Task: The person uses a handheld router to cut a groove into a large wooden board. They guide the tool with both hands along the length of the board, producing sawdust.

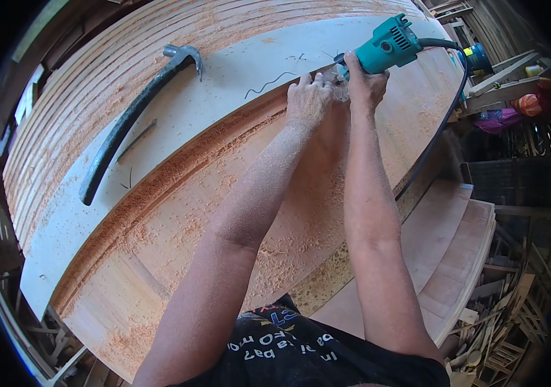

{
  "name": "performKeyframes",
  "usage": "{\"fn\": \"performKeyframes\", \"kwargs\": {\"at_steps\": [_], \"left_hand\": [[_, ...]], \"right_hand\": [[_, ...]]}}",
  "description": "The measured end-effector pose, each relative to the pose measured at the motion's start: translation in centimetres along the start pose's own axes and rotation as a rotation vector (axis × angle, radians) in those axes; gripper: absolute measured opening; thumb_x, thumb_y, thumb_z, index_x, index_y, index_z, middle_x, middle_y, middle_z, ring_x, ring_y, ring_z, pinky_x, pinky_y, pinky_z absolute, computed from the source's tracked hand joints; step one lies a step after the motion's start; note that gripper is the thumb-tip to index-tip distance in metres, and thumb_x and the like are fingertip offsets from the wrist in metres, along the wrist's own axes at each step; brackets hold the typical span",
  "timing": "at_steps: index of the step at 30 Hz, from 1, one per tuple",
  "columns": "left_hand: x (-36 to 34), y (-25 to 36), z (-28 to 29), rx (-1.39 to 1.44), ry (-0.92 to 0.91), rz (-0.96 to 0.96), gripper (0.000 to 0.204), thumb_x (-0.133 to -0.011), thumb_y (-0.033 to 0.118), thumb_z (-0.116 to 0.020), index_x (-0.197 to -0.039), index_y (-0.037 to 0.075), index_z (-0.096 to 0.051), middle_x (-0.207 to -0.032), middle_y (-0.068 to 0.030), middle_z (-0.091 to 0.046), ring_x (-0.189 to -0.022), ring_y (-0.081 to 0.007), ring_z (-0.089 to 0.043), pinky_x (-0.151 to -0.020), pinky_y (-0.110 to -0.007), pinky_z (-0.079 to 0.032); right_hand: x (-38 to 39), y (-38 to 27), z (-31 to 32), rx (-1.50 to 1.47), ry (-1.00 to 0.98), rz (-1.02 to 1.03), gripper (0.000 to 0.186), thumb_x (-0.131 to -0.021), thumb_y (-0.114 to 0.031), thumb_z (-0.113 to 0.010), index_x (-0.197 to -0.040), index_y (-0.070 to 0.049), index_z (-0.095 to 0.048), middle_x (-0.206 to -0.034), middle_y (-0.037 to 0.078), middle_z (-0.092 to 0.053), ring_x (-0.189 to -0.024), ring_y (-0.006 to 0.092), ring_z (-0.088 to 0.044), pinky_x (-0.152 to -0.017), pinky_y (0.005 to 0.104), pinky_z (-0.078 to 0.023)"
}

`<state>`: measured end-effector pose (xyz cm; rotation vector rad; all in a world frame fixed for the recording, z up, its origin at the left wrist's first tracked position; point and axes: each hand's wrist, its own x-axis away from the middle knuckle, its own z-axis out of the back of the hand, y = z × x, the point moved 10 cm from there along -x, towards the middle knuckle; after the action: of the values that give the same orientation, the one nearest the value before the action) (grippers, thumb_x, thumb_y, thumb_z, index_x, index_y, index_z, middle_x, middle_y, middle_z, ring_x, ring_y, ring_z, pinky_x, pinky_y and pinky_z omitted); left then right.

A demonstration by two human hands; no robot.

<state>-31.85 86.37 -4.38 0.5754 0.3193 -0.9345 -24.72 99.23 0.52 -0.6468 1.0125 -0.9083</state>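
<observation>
My right hand is wrapped round a teal trim router, which lies tilted over at the far edge of a wooden panel. Beside it, my left hand presses at the router's clear base, its fingers bent and partly hidden. A curved groove full of reddish wood dust runs along the panel, next to a white curved board. Dust coats my left hand and forearm. The router's bit is out of sight.
A claw hammer and a thin dark rod lie on the white board. Stacked curved wooden strips stand beyond. The black power cord loops down the right side. Curved panels and scrap wood are at lower right.
</observation>
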Motion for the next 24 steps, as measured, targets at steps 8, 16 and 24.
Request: {"fn": "performKeyframes", "kwargs": {"at_steps": [8, 16, 24], "left_hand": [[-0.3, 0.2, -0.2, 0.001, 0.032, -0.01, 0.017, -0.08, 0.019, -0.062, -0.095, 0.015, -0.068, -0.121, -0.0042, -0.065, -0.1, -0.0246, -0.063, -0.071, -0.039, -0.054], [-0.5, 0.7, 0.5, -0.002, 0.133, -0.027, 0.013, -0.079, 0.019, -0.062, -0.088, 0.014, -0.069, -0.11, -0.0032, -0.067, -0.095, -0.0235, -0.063, -0.065, -0.038, -0.054], [-1.0, 1.1, -0.3, 0.017, 0.126, -0.03, 0.011, -0.078, 0.019, -0.062, -0.086, 0.013, -0.068, -0.106, -0.0031, -0.067, -0.093, -0.0238, -0.063, -0.064, -0.039, -0.053]], "right_hand": [[-0.2, -0.2, 0.3, 0.034, 0.001, -0.012, 0.083, -0.064, -0.053, -0.081, -0.111, 0.009, -0.051, -0.102, 0.021, -0.066, -0.1, 0.0348, -0.065, -0.093, 0.0438, -0.047], [-0.8, 0.2, 0.1, 0.034, -0.016, -0.006, 0.082, -0.064, -0.053, -0.08, -0.112, 0.008, -0.052, -0.106, 0.022, -0.065, -0.104, 0.0358, -0.063, -0.095, 0.0446, -0.046], [-1.2, 0.4, 0.5, 0.029, 0.001, -0.009, 0.081, -0.063, -0.053, -0.081, -0.109, 0.008, -0.054, -0.106, 0.021, -0.065, -0.103, 0.0357, -0.063, -0.094, 0.0445, -0.046]]}}
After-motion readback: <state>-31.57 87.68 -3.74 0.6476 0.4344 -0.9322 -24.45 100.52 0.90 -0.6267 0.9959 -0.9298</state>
